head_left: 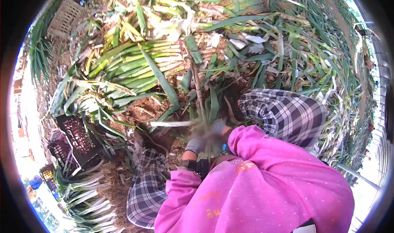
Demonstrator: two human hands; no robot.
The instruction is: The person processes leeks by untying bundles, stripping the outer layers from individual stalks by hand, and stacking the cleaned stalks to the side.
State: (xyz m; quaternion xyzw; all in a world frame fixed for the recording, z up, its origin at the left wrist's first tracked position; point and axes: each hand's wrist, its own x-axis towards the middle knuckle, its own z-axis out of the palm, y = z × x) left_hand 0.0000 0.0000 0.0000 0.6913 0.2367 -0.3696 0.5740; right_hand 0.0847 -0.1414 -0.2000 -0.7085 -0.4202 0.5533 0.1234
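– what are the person's hands doing?
– the left hand [194, 145] and right hand [219, 127] are working close together beside a blurred clump [205, 135]; motion is smearing their fingers, so one cannot tell whether either is grasping or letting go.
– and where is the pale stalk [169, 124] showing?
– it is pointing toward nine o'clock from the hands, near the left one.
– what is lying around?
– green leeks [135, 64] are lying toward ten-thirty, a dark crate [79, 139] is sitting at nine, and rooted leeks [88, 192] are lying toward eight.
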